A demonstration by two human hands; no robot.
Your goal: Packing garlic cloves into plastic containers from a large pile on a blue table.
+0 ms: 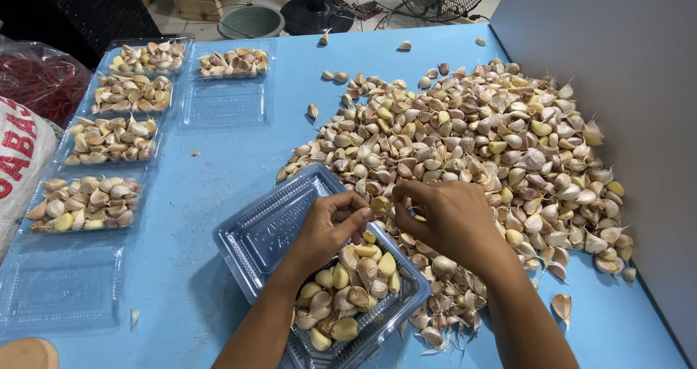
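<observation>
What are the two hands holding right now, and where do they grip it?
The left hand and right hand meet on one garlic clove, fingertips pinching its sides, above the clear tray.

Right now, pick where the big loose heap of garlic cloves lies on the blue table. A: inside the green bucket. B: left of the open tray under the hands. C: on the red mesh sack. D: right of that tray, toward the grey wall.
D: the loose garlic heap spreads right of the open plastic tray, beside the grey wall.
</observation>
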